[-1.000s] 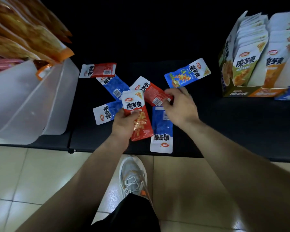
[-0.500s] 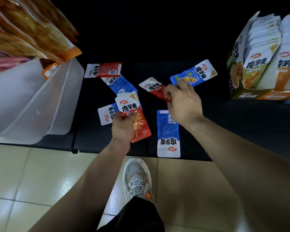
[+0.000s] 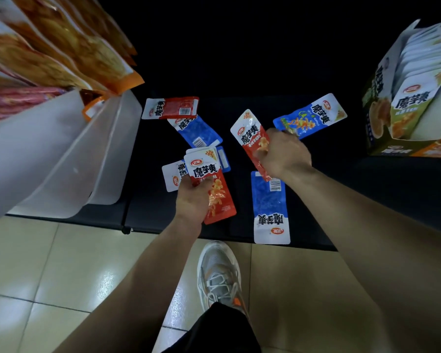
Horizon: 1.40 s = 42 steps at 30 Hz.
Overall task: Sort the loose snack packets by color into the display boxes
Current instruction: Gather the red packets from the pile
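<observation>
Left hand (image 3: 191,200): is gripping a fanned stack of red packets (image 3: 214,184), at least two, printed faces up, well left of the display box (image 3: 382,146).
Left fingers (image 3: 203,181): are curling round the stack. The thumb is lying across the front just under the white header; the other fingers are hidden behind the packets.
Right hand (image 3: 287,154): is holding a single red packet (image 3: 250,133) lifted clear of the tabletop (image 3: 148,200), between the stack and the display box.
Right fingers (image 3: 264,155): are curling tight and pinching that packet on its red part. Its white header is tilting up and away from the display box.
Face-up blue packet (image 3: 313,115): is lying flat, the loose packet closest to the display box, with one end running behind the right hand.
Face-down blue packet (image 3: 269,207): is lying lengthwise at the tabletop's front edge, left of the display box, barcode up.
Back-side red packet (image 3: 171,108): is lying farthest from the display box, overlapping another blue packet (image 3: 196,131).
Third blue packet (image 3: 173,174): is lying partly hidden under the left hand's stack.
Display box contents: green and orange packets (image 3: 413,98) are standing upright in rows.
White bins (image 3: 61,154): are sitting at the far end from the display box, with orange bags (image 3: 61,47) above them.
</observation>
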Motion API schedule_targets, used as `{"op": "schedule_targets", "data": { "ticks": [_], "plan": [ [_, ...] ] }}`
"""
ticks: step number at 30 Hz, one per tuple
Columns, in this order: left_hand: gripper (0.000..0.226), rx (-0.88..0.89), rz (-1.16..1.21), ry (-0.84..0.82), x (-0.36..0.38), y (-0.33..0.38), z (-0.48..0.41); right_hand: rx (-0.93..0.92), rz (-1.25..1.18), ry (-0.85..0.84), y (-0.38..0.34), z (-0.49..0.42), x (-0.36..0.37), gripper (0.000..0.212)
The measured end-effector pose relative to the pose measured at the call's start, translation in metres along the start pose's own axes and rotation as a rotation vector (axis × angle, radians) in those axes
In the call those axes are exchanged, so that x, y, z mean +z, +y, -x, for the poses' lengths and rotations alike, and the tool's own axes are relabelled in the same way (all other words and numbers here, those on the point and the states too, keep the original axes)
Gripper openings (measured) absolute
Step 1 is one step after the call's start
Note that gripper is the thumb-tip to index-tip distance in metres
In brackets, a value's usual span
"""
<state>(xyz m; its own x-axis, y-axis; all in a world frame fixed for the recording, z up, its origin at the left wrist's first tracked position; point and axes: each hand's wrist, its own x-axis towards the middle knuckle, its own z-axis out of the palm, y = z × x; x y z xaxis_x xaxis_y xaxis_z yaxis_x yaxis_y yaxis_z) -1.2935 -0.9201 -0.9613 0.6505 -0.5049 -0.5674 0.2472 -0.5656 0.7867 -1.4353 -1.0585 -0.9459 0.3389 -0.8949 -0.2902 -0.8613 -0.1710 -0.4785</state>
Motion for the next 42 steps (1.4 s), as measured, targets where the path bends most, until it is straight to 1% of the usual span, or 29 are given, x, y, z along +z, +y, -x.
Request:
{"op": "schedule_targets", "data": {
  "ticks": [1, 3, 5, 7, 9, 10, 12, 13, 14, 15, 16, 17, 19, 21, 22, 23, 25, 26, 28, 29, 30, 32, 34, 36, 37, 38, 39, 40, 42],
  "plan": [
    [0.015, -0.019, 0.029, 0.000, 0.000, 0.001, -0.001, -0.006, -0.116, 0.010, -0.002, 0.003, -0.001, 0.019],
    [0.016, -0.068, 0.095, 0.009, 0.002, 0.004, -0.002, -0.019, -0.386, -0.010, -0.009, 0.016, -0.004, 0.024],
    [0.024, -0.115, 0.185, -0.002, 0.005, 0.009, -0.001, -0.045, -0.619, -0.115, -0.021, 0.034, -0.005, 0.023],
    [0.032, -0.118, 0.269, -0.047, 0.009, 0.012, 0.001, -0.061, -0.646, -0.194, -0.032, 0.046, 0.007, 0.017],
    [0.028, -0.071, 0.294, -0.080, 0.011, 0.016, 0.005, -0.023, -0.585, -0.174, -0.040, 0.050, 0.022, 0.011],
    [0.024, -0.035, 0.285, -0.088, 0.011, 0.017, 0.005, 0.002, -0.553, -0.145, -0.042, 0.050, 0.029, 0.014],
    [0.023, 0.008, 0.277, -0.099, 0.010, 0.018, 0.007, 0.054, -0.579, -0.122, -0.045, 0.049, 0.034, 0.035],
    [0.024, 0.018, 0.276, -0.118, 0.009, 0.017, 0.008, 0.075, -0.629, -0.152, -0.046, 0.050, 0.032, 0.046],
    [0.024, 0.021, 0.275, -0.145, 0.009, 0.017, 0.009, 0.084, -0.705, -0.206, -0.046, 0.048, 0.031, 0.050],
    [0.023, 0.021, 0.260, -0.171, 0.008, 0.019, 0.011, 0.077, -0.785, -0.264, -0.045, 0.048, 0.030, 0.044],
    [0.022, 0.033, 0.214, -0.189, 0.008, 0.022, 0.009, 0.064, -0.855, -0.296, -0.043, 0.047, 0.029, 0.034],
    [0.020, 0.074, 0.106, -0.195, 0.007, 0.026, 0.005, 0.063, -0.895, -0.285, -0.040, 0.046, 0.029, 0.027],
    [0.016, 0.245, -0.205, -0.139, 0.001, 0.039, -0.015, 0.098, -0.925, -0.227, -0.032, 0.043, 0.025, 0.027],
    [0.015, 0.433, -0.488, -0.028, -0.009, 0.059, -0.044, 0.156, -0.962, -0.238, -0.024, 0.041, 0.017, 0.030],
    [0.022, 0.511, -0.648, 0.027, -0.015, 0.071, -0.061, 0.185, -0.999, -0.251, -0.018, 0.041, 0.013, 0.030],
    [0.034, 0.558, -0.822, 0.054, -0.020, 0.081, -0.076, 0.206, -1.029, -0.253, -0.012, 0.041, 0.009, 0.029],
    [0.057, 0.570, -1.120, 0.028, -0.026, 0.100, -0.103, 0.226, -1.040, -0.233, -0.002, 0.042, 0.003, 0.029],
    [0.065, 0.541, -1.199, -0.016, -0.026, 0.105, -0.113, 0.235, -1.042, -0.219, 0.003, 0.042, 0.002, 0.029],
    [0.075, 0.465, -1.262, -0.105, -0.018, 0.106, -0.123, 0.270, -1.062, -0.187, 0.011, 0.045, 0.000, 0.030],
    [0.076, 0.457, -1.290, -0.120, -0.013, 0.100, -0.120, 0.292, -1.073, -0.174, 0.014, 0.046, -0.001, 0.030],
    [0.074, 0.486, -1.316, -0.109, -0.007, 0.092, -0.113, 0.308, -1.082, -0.162, 0.018, 0.047, -0.002, 0.030],
    [0.060, 0.636, -1.290, -0.072, 0.002, 0.072, -0.088, 0.327, -1.088, -0.144, 0.024, 0.050, -0.004, 0.028],
    [0.046, 0.815, -1.247, -0.073, 0.008, 0.048, -0.058, 0.329, -1.084, -0.139, 0.030, 0.053, -0.005, 0.026],
    [0.041, 0.955, -1.202, -0.056, 0.012, 0.028, -0.036, 0.340, -1.083, -0.141, 0.036, 0.058, -0.004, 0.025],
    [0.037, 0.972, -1.151, -0.039, 0.014, 0.022, -0.030, 0.347, -1.081, -0.140, 0.038, 0.061, -0.004, 0.025],
    [0.032, 0.947, -1.087, -0.019, 0.017, 0.018, -0.025, 0.353, -1.079, -0.135, 0.041, 0.065, -0.004, 0.026],
    [0.027, 0.887, -1.020, 0.006, 0.020, 0.017, -0.021, 0.362, -1.078, -0.129, 0.043, 0.068, -0.004, 0.027],
    [0.028, 0.813, -0.963, 0.033, 0.023, 0.016, -0.019, 0.374, -1.077, -0.123, 0.045, 0.072, -0.003, 0.028],
    [0.044, 0.711, -0.949, 0.117, 0.027, 0.016, -0.018, 0.389, -1.068, -0.110, 0.050, 0.080, -0.001, 0.027]
  ]
}}
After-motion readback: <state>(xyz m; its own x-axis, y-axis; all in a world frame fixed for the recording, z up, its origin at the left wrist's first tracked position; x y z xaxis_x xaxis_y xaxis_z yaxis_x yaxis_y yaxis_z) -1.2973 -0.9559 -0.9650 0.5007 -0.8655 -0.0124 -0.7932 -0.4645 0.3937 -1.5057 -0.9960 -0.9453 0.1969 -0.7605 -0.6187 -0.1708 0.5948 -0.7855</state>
